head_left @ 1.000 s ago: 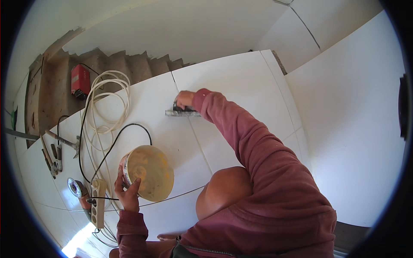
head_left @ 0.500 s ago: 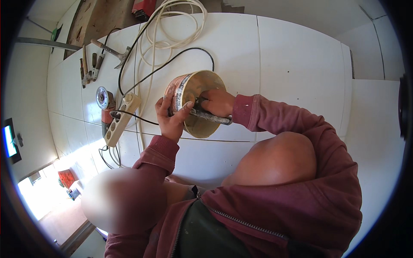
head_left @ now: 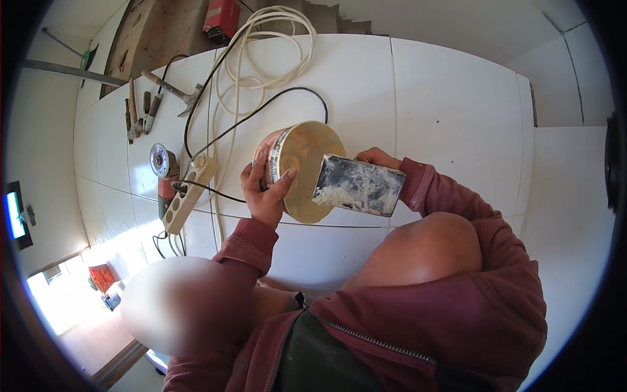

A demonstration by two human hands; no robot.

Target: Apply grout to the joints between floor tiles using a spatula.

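A round tub (head_left: 312,145) with a worn orange and dark outside is tilted so that its mouth faces right. Its cream inside shows smears of residue. My left hand (head_left: 264,191) grips the tub at its left side, thumb over the rim and fingers along the outer wall. In my right hand (head_left: 379,157) is a rectangular float (head_left: 360,185), held at the right of the tub's mouth. The float's flat dark face is turned up to view and streaked with whitish paste. Its left edge overlaps the tub opening, while its handle is hidden behind it.
White tiles surround the tub. To the left lie a power strip (head_left: 191,193), an angle grinder (head_left: 164,171) and a pick hammer (head_left: 179,93), with several hand tools (head_left: 139,116) beyond. A coiled pale cable (head_left: 302,55) and a red box (head_left: 221,19) are at the back.
My right hand has brought the float out of the tub to the right and turned it, so its flat face now shows. My left hand keeps its grip on the tub.
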